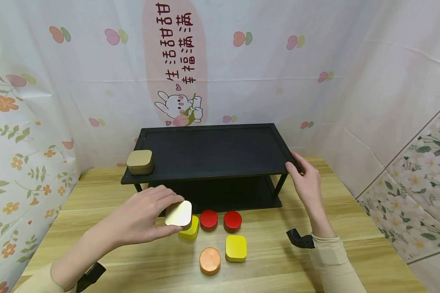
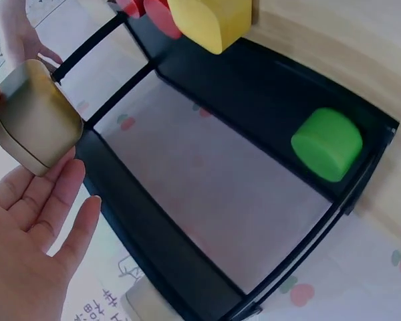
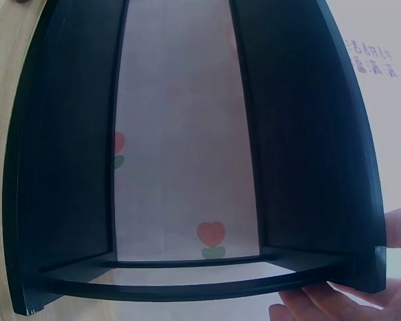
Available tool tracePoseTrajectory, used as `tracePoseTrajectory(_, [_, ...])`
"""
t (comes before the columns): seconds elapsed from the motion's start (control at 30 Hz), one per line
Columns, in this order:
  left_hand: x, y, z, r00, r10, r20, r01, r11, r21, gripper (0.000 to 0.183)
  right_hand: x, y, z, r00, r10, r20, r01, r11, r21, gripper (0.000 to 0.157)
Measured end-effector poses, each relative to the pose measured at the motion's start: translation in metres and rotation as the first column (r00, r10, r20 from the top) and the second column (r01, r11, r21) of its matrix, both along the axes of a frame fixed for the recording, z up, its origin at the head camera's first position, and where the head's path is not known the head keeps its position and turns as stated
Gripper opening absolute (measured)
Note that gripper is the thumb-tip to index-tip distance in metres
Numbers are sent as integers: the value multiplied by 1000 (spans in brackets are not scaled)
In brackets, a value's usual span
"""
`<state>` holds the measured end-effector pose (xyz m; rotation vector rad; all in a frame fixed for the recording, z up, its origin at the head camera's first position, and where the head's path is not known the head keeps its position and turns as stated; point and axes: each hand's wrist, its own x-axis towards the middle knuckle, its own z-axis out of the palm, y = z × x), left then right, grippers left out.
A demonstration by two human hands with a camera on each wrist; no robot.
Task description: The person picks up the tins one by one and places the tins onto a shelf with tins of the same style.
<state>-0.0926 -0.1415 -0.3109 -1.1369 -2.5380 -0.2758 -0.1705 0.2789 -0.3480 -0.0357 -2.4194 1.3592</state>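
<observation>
Gleaming gold, a rounded-square block (image 1: 178, 213) sits pinched in the left hand (image 1: 148, 213), the right hand (image 1: 308, 181) gripping the black shelf (image 1: 212, 150).

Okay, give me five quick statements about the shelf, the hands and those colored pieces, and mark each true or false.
1. The left hand holds a gold box. True.
2. The right hand rests on the table. False: it grips the black shelf.
3. The green piece sits on the lower board. True.
4. Two red pieces lie on the table. True.
5. The orange piece has a square top. False: its top is round.
</observation>
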Motion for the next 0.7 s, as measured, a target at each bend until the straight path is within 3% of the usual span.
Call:
tracePoseTrajectory(0.33, [-13,4,26,999,-33,0,33,999,-4,52,0,1,0,1000,-11,4,11,1000,8,50])
tracePoseTrajectory(0.7, [-30,7,48,998,5,58,-4,1000,-18,52,0,0,0,1000,-13,20,13,1000,5,52])
